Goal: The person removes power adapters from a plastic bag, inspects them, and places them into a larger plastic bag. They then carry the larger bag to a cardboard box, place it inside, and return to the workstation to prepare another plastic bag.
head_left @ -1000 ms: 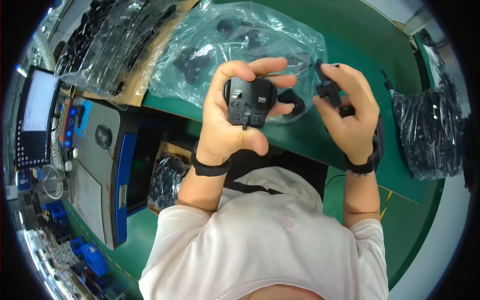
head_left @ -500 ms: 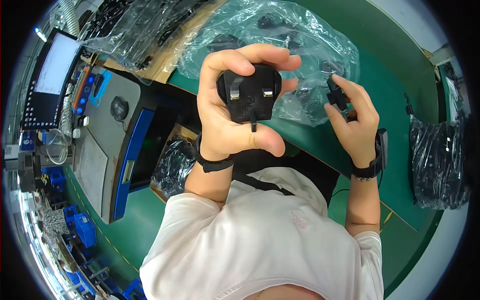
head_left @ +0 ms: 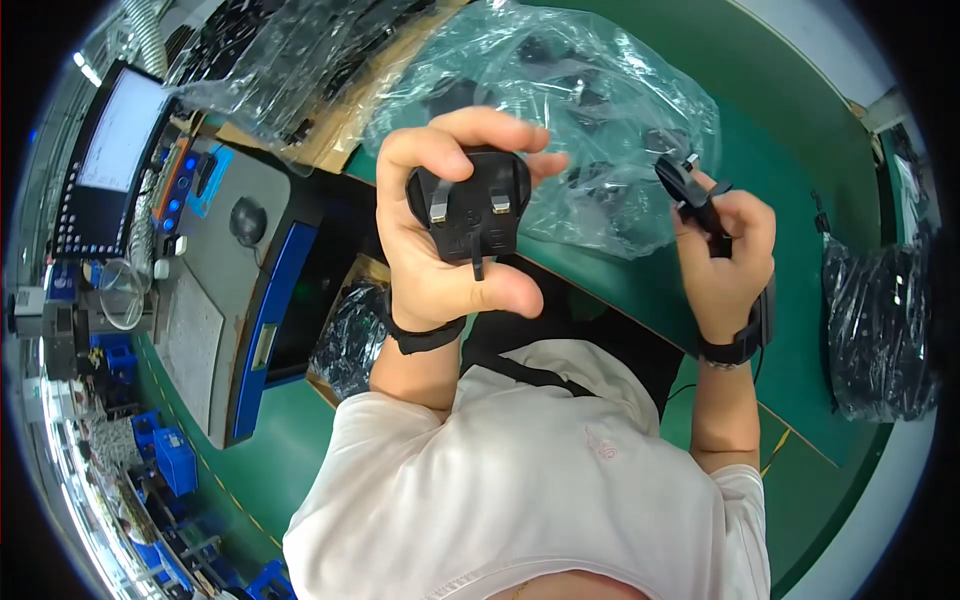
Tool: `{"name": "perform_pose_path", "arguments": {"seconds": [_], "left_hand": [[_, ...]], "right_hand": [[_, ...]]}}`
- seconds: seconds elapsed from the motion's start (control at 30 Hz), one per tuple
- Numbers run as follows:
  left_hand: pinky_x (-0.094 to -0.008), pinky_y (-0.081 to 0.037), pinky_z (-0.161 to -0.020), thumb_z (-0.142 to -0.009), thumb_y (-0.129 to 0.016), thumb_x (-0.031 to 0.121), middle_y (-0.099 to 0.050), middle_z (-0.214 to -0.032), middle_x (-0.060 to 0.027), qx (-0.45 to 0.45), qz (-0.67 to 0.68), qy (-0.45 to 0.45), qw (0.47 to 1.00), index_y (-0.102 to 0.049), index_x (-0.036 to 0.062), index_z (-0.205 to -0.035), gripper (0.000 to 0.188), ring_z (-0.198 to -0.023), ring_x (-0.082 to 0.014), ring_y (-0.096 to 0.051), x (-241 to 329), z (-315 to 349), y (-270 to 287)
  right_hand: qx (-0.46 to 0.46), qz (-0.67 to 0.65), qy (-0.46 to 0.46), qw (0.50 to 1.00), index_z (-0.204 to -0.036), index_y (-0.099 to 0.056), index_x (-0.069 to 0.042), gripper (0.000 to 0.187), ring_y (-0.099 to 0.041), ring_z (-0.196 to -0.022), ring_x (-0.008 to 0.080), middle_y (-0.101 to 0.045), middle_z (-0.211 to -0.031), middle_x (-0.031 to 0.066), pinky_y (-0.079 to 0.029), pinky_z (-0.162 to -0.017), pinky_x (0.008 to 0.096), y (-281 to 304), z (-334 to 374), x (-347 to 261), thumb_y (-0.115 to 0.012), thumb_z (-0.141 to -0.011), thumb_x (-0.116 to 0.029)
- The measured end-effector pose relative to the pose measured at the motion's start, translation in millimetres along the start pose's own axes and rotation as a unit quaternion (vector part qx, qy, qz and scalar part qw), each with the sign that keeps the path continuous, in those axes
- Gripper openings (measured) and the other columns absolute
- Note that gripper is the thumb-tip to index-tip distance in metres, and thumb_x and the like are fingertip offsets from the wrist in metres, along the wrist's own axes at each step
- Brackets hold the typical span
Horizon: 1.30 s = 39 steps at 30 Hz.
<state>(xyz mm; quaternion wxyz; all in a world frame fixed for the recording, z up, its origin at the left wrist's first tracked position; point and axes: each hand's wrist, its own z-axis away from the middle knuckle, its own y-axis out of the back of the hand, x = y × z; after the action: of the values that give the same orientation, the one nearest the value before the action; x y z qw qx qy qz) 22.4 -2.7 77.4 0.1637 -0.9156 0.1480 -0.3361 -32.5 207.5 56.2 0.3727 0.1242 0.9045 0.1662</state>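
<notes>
My left hand [head_left: 440, 250] is clamped around a black plastic three-pin plug adapter [head_left: 470, 212] — fingers curled over its top edge, thumb pressed under it, the metal pins facing me. It sits raised in the palm, well above the green tabletop [head_left: 790, 150]. My right hand [head_left: 728, 255] is closed on a smaller black plug piece [head_left: 690, 190], which sticks out past the fingertips toward the upper left; the two hands are apart, each with its own part. Behind both lies a crumpled clear plastic bag of dark parts [head_left: 590, 110] on the tabletop, just beyond the adapter. A dark bag [head_left: 880, 330] rests to the right — a monitor [head_left: 105, 160] stands far left.
</notes>
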Motion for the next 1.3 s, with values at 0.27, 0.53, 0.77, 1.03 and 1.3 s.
{"name": "perform_pose_path", "arguments": {"seconds": [0.27, 0.53, 0.77, 1.03, 1.3], "left_hand": [[-0.0399, -0.043, -0.090, -0.059, -0.080, 0.003, -0.048, -0.117, -0.0228, 0.026, 0.004, 0.162, 0.986, -0.037, 0.0092, -0.100, 0.059, -0.109, -0.0304, -0.050, -27, 14, -31], [-0.0442, -0.043, -0.091, -0.061, -0.076, -0.002, -0.047, -0.117, -0.0247, 0.021, 0.012, 0.055, 0.998, -0.031, 0.0115, -0.096, 0.059, -0.114, -0.0380, -0.046, -31, 10, -23], [-0.0447, -0.043, -0.091, -0.061, -0.078, 0.001, -0.047, -0.116, -0.0229, 0.057, -0.006, 0.012, 0.998, -0.030, 0.0127, -0.095, 0.059, -0.114, -0.0380, -0.045, -22, 10, -18], [-0.0478, -0.041, -0.093, -0.060, -0.078, 0.001, -0.048, -0.115, -0.0203, 0.069, -0.047, -0.049, 0.995, -0.030, 0.0141, -0.094, 0.060, -0.114, -0.0394, -0.044, 0, 8, -3], [-0.0486, -0.041, -0.093, -0.061, -0.078, 0.003, -0.048, -0.115, -0.0192, 0.066, -0.063, -0.065, 0.994, -0.029, 0.0147, -0.093, 0.059, -0.115, -0.0389, -0.044, 5, 6, -1]], "right_hand": [[0.031, 0.114, 0.293, 0.949, -0.078, -0.061, -0.016, 0.028, -0.056, -0.070, 0.0219, -0.057, -0.102, 0.0083, -0.047, -0.055, 0.0271, -7, -6, -22, -0.062, -0.054, -0.002], [-0.075, -0.123, 0.067, 0.987, -0.097, -0.056, -0.001, 0.036, -0.053, -0.082, 0.0165, -0.047, -0.118, 0.0186, -0.044, -0.054, 0.0245, 3, -1, -29, -0.068, -0.064, 0.005], [-0.039, -0.349, -0.162, 0.922, -0.112, -0.047, -0.002, 0.037, -0.051, -0.079, 0.0126, -0.056, -0.102, 0.0147, -0.041, -0.054, 0.0194, -1, -2, -27, -0.061, -0.077, -0.005], [0.137, -0.623, -0.532, 0.557, -0.097, -0.052, -0.003, 0.016, -0.052, -0.074, 0.0167, -0.055, -0.084, 0.0084, -0.044, -0.055, 0.0241, -1, 3, 5, -0.050, -0.089, -0.017], [0.140, -0.729, -0.496, 0.451, -0.102, -0.045, 0.004, 0.025, -0.050, -0.097, 0.0299, -0.051, -0.100, 0.0166, -0.043, -0.085, 0.0416, -8, 24, 32, -0.042, -0.093, -0.019]]}}
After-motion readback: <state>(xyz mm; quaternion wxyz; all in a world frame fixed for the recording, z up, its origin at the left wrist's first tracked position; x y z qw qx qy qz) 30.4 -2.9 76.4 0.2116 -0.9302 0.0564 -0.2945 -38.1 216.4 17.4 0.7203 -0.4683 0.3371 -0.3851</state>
